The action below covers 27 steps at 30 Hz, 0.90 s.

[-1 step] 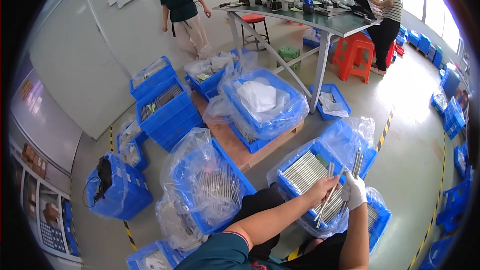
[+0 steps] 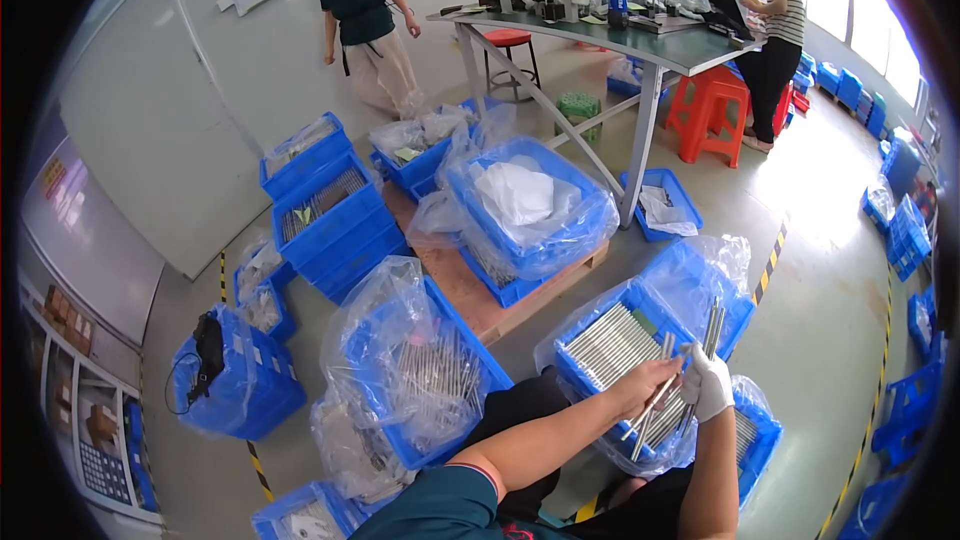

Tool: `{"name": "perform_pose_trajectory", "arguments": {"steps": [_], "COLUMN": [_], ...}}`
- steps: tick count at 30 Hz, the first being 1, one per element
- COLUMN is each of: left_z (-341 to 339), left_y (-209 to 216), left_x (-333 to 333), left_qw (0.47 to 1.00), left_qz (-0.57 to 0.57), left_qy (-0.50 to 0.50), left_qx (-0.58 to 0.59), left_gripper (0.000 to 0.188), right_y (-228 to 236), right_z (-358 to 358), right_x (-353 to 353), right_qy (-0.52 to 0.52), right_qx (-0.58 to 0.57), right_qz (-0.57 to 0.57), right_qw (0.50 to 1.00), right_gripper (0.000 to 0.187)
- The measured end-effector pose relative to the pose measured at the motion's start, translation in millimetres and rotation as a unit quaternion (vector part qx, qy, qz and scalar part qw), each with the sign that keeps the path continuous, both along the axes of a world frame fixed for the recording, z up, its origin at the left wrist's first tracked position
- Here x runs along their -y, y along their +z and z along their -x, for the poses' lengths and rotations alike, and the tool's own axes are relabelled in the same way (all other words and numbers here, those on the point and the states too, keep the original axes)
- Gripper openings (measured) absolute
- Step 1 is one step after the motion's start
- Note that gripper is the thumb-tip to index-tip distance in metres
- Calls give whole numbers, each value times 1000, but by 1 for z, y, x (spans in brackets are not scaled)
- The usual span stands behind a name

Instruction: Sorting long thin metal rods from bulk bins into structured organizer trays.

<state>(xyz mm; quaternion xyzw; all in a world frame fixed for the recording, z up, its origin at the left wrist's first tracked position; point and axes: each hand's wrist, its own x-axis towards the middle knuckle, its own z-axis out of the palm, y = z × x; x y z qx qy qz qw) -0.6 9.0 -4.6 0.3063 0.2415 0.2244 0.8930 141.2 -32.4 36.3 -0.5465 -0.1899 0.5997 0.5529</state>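
Note:
My bare left hand (image 2: 648, 386) is closed around a couple of slim metal rods (image 2: 662, 348), which slant down over a blue bin. Close beside it, my right hand (image 2: 710, 384), in a white glove, grips several upright metal rods (image 2: 714, 324). The two hands nearly touch at the fingertips. Below them, the plastic-lined blue bin (image 2: 574, 372) holds a row of similar silver rods (image 2: 612, 342) lying side by side. My hands hide part of that row.
To the left stands a blue bin of rods under clear plastic (image 2: 366, 325). Stacked bins (image 2: 345, 240) and a pallet (image 2: 470, 290) lie beyond. A workbench (image 2: 600, 35) and red stools (image 2: 712, 110) are farther back. One person (image 2: 358, 0) stands by the wall; another (image 2: 780, 20) is at the bench.
The rods in my left hand have shifted slightly, their lower ends showing a little lower and more apart. My right hand is almost unmoved.

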Motion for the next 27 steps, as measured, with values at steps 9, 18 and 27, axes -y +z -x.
{"name": "perform_pose_trajectory", "arguments": {"steps": [9, 18, 27], "left_z": [-3, 2, 9], "left_y": [-5, 5, 2], "left_x": [21, -9, -4], "left_qw": [980, 987, 980], "left_qz": [21, 112, 16], "left_qy": [-193, -76, -148], "left_qx": [34, 84, 135], "left_gripper": [37, 34, 30], "right_y": [-46, -25, -37], "right_z": [-61, -51, -5], "right_x": [-23, -2, -14], "right_qy": [-235, -133, 92], "right_qx": [67, 55, 265], "right_qz": [1, 2, -21], "right_qw": [970, 990, 960], "right_gripper": [28, 34, 19]}}
